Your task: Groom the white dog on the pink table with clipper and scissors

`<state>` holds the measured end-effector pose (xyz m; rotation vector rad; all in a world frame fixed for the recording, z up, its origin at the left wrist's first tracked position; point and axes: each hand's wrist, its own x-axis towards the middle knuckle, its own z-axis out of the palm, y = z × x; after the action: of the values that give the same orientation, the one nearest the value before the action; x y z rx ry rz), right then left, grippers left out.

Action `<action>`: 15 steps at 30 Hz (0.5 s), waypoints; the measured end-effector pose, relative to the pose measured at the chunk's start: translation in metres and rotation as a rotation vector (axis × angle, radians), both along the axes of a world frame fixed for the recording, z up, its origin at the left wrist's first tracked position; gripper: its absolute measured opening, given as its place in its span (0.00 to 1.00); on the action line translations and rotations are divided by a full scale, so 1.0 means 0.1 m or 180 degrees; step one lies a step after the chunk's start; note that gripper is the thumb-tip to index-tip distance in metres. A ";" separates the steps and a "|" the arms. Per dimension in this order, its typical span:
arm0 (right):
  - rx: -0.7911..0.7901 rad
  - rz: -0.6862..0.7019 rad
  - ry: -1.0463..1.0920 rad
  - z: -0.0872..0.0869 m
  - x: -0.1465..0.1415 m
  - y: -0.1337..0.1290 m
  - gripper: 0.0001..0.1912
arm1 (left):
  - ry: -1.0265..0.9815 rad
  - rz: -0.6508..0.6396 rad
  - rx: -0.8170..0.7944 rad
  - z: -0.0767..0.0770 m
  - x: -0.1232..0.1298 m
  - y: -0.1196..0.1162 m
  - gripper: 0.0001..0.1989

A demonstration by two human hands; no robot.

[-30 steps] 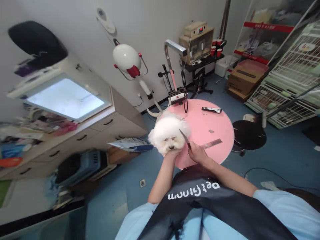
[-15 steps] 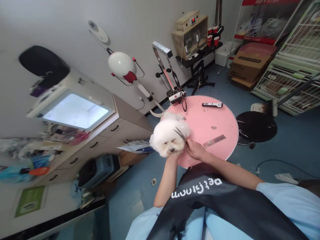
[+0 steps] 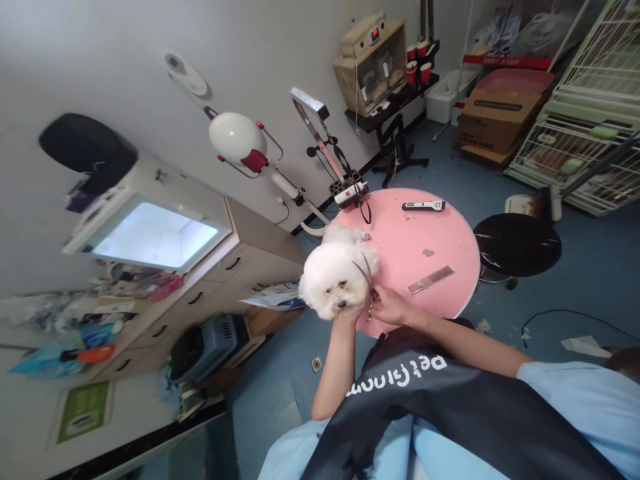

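A fluffy white dog (image 3: 333,273) is on the round pink table (image 3: 400,233), its face turned toward me. My left hand (image 3: 351,319) is under the dog's chin and mostly hidden by the fur; its fingers do not show. In my right hand (image 3: 389,305) is a pair of scissors (image 3: 367,275), blades spread apart and pointing up along the fur at the side of the dog's head. A flat metal comb (image 3: 431,280) lies on the table beyond my right hand. Farther back on the table rests a black and white hair clipper (image 3: 423,206).
A grooming arm (image 3: 325,143) with a holder rises at the table's back edge, beside a white dryer (image 3: 237,141) on a stand. A black round stool (image 3: 517,244) stands to the right, near wire cages (image 3: 585,147). Drawers (image 3: 215,280) line the left.
The scissors' blades have opened wider and stand more upright beside the dog's head. The whole view has shifted slightly. My left hand stays under the chin.
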<state>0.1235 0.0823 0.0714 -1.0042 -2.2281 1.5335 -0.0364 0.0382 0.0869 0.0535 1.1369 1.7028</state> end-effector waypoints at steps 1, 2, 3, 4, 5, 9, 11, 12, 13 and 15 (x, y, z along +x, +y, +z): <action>-0.0036 -0.0020 0.0102 -0.01 -0.01 0.00 0.18 | -0.0042 0.0188 0.0059 0.00 0.01 0.01 0.13; -0.0059 -0.0043 0.0164 -0.03 -0.02 0.00 0.18 | -0.0080 0.0321 0.0049 0.00 0.02 0.01 0.12; -0.0075 -0.0062 0.0179 -0.05 -0.02 0.00 0.18 | -0.0102 0.0358 -0.0029 -0.01 0.02 0.00 0.12; -0.0088 -0.0082 0.0155 -0.06 -0.02 0.00 0.17 | -0.0115 0.0297 -0.0143 -0.03 0.02 0.00 0.11; -0.0104 -0.0101 0.0120 -0.07 -0.02 0.00 0.16 | -0.0121 0.0202 -0.0232 -0.05 0.02 -0.01 0.11; -0.0195 -0.0109 0.0030 -0.06 0.01 -0.03 0.14 | -0.0038 -0.0012 -0.0227 -0.17 -0.02 -0.05 0.12; -0.0251 -0.0124 0.0018 -0.01 0.02 -0.05 0.13 | -0.0031 0.0033 -0.0179 -0.23 -0.02 -0.06 0.12; -0.0289 -0.0147 0.0019 0.02 0.03 -0.06 0.13 | -0.0069 0.0084 -0.0182 -0.25 -0.02 -0.06 0.12; -0.0332 -0.0171 0.0032 0.06 0.04 -0.07 0.13 | -0.0124 0.0159 -0.0201 -0.27 -0.02 -0.06 0.11; -0.0423 -0.0175 0.0052 0.15 0.05 -0.10 0.14 | -0.0221 0.0339 -0.0236 -0.31 -0.01 -0.07 0.12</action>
<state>0.1289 0.0726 0.0862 -1.0763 -2.0931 1.6777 -0.0379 0.0315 0.0558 -0.1134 1.1676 1.7408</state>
